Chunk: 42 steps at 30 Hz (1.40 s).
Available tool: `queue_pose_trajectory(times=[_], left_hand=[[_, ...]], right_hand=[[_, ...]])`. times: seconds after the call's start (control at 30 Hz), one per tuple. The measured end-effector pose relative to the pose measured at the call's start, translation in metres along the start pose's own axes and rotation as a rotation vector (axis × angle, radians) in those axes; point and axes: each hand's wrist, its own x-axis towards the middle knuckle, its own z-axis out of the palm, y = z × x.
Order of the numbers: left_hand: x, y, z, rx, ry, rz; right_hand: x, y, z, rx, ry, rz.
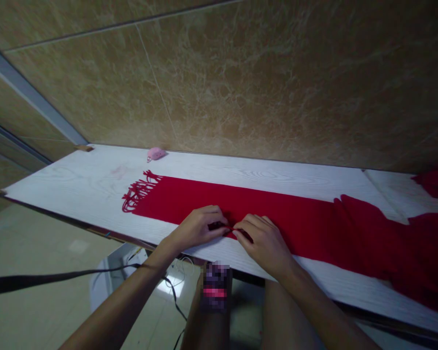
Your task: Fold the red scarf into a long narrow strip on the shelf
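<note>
My left hand (196, 227) and right hand (264, 244), fingers curled nearly shut, pinch a thin strand (234, 230) on the red scarf (295, 226), whose fringe (140, 191) lies past my left hand.

The light is dim and soft, with the marble-look wall tile (277, 73) darkening toward the corners, while the white surface (95, 180) reads brightest and a small glare sits on the floor tiles (170, 287). Wide-angle distortion bends the frame's edges — yet the red scarf (241, 214) looks fairly sharp, and a pixelated block (215, 287) obscures one spot.
</note>
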Motion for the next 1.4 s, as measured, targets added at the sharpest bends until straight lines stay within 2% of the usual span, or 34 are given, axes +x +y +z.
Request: queue_pose_trajectory(times=[0.27,0.77,1.13,1.4], left_hand=[[0.001,0.001,-0.002,0.033,-0.035,0.008],[-0.001,0.0,0.0,0.281,-0.008,0.177],[-0.004,-0.002,0.0,0.288,-0.005,0.191],[-0.004,-0.005,0.003,0.241,-0.025,0.155]], right_hand=[[0.002,0.0,0.0,-0.068,-0.013,-0.032],[0.001,0.001,-0.001,-0.155,-0.004,-0.122],[0.0,-0.004,-0.002,-0.394,-0.022,-0.077],[-0.012,0.008,-0.015,-0.519,-0.016,-0.021]])
